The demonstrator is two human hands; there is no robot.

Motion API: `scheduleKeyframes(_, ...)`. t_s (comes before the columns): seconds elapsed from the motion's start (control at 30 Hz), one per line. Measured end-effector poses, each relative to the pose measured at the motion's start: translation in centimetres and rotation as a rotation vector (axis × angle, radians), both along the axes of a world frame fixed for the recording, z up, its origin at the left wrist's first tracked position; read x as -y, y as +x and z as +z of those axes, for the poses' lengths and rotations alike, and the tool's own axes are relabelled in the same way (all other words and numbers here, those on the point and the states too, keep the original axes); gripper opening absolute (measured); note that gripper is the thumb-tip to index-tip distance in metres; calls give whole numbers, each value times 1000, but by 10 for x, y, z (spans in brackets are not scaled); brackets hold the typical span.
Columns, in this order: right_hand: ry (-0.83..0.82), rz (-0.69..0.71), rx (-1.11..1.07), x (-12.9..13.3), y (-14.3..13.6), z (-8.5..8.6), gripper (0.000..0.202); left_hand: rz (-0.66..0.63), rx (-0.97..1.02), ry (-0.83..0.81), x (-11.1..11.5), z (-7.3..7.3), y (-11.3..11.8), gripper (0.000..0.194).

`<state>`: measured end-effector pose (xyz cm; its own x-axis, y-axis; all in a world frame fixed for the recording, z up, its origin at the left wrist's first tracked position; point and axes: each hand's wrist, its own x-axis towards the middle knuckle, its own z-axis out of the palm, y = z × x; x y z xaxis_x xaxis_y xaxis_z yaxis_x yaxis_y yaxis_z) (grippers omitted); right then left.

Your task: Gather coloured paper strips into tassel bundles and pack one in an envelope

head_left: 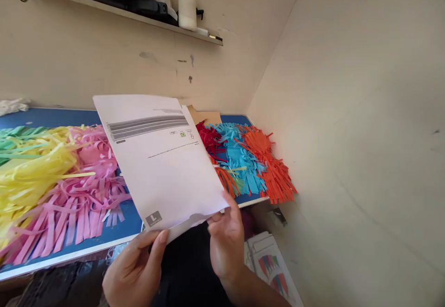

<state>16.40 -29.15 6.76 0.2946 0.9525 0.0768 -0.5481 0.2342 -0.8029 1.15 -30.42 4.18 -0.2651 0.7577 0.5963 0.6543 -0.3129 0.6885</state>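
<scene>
A flat white envelope [167, 172], printed with a wide band of black stripes and a grey square marked L, is held up tilted above the table's front edge. My left hand [137, 267] pinches its lower left edge, thumb on top. At the lower right corner, my right hand [227, 237] grips the edge, with part of its fingers behind the sheet. The lower edge looks slightly curled between the two hands. Behind the envelope lie fringed paper strips, pink [97, 177] to the left and red [208, 138] to the right, partly covered by it.
The blue table [130, 219] also bears yellow [38, 172], green [17, 138], light blue [243, 159] and orange [271, 168] fringed paper. A shelf [114, 13] with a white bottle [187, 6] hangs above. A wall [347, 135] closes the right side. Printed sheets [273, 265] sit below.
</scene>
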Motion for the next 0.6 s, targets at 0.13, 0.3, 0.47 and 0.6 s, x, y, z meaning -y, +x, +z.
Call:
scheduleKeyframes(0.13,-129,245,185,-13,28,-3,33,44,-132,107,-4,4,-10,11)
scheduleKeyframes(0.3,-84,300,662,-25,65,14,34,-30,-286,131,-3,14,-18,12)
scheduleKeyframes(0.47,-36,245,951,-9,57,21,29,-46,-401,247,-4,13,-14,5)
scheduleKeyframes(0.6,-324,746,535,-12,44,12,56,-109,-435,293,-6,12,-11,5)
